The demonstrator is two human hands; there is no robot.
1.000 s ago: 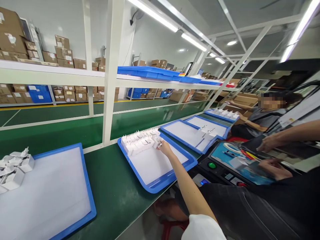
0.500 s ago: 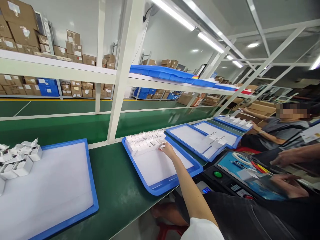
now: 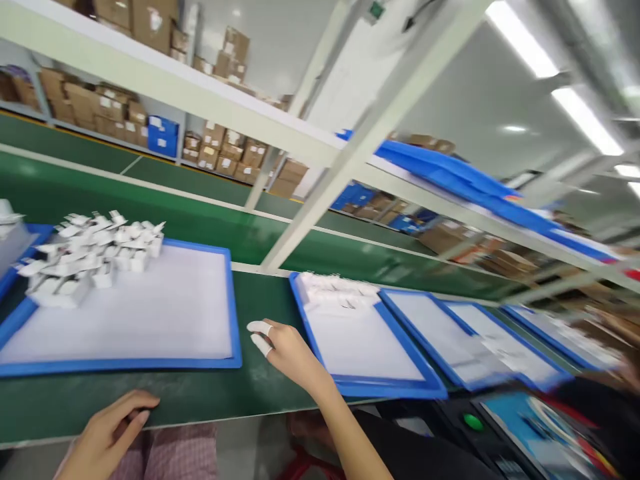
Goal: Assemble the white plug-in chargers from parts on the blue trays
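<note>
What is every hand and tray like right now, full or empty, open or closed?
Left hand: empty, resting on the green belt edge.
Right hand: open, empty, white caps on two fingertips.
Left tray: mostly bare, loose white pieces heaped in its far left corner.
Middle tray: mostly bare, tidy white row at its far end.

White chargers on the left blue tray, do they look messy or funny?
A little. The white chargers lie in a jumbled heap at the far corner of the left blue tray, tilted every way; those on the middle tray look lined up, though blurred.
</note>
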